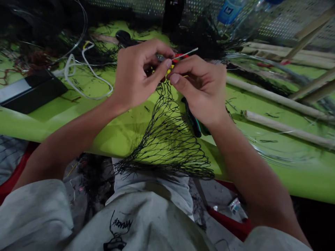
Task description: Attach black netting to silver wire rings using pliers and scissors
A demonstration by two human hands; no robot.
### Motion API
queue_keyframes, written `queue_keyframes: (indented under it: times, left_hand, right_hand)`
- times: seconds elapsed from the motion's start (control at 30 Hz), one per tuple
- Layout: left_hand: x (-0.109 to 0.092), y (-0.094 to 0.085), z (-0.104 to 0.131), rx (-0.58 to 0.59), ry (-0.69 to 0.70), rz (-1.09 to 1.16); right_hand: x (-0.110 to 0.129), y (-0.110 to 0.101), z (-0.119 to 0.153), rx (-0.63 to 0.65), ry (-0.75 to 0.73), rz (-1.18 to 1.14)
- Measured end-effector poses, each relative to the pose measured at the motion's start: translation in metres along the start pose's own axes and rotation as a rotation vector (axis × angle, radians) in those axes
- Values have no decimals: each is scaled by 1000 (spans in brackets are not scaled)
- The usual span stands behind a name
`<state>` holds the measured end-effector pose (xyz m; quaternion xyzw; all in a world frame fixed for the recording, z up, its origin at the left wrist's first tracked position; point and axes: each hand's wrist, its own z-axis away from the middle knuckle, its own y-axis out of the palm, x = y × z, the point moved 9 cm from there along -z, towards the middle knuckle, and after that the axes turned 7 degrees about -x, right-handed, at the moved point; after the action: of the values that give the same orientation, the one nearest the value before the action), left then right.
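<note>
My left hand (141, 71) is closed, thumb and fingertips pinching a thin pale wire-like piece (187, 53) that slants up to the right. My right hand (200, 83) is also closed, its thumb and forefinger pinched at the gathered top of a black mesh net (172, 132). From there the net fans downward over the table edge toward my lap. Partly hidden under my right hand lies a tool with dark green-black handles (193, 120). Something red and yellow shows behind the fingertips, too covered to name.
A lime-green table (110, 134) carries wooden poles (288, 129) on the right and a white cord loop (90, 89) beside a dark box (34, 92) on the left. Dark net scraps and plastic bottles (230, 12) stand at the back. Coiled clear line (272, 155) lies right.
</note>
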<state>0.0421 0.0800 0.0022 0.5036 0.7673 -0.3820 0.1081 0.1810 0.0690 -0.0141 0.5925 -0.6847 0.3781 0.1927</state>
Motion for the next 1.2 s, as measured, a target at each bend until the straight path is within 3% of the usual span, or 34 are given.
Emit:
queue_keyframes:
  times: [0.13, 0.3, 0.43, 0.63, 0.87, 1.07, 1.2]
  left_hand:
    - [4, -3, 2, -87, -43, 78]
    - [2, -9, -1, -147, 6, 27]
    - [0, -5, 2, -91, -10, 117]
    - [-9, -4, 8, 10, -43, 184]
    - [-10, -11, 3, -25, -60, 112]
    - [0, -4, 1, -8, -79, 195]
    - [8, 7, 3, 75, -146, 278]
  right_hand:
    - [7, -5, 2, -70, -18, -30]
    - [5, -12, 1, -160, 17, -135]
    - [9, -18, 3, -181, 20, -150]
    - [29, -30, 11, -235, -142, -7]
    - [19, -32, 6, -236, -69, -61]
    - [13, -33, 0, -200, -124, -100]
    - [12, -34, -2, -207, -132, -182]
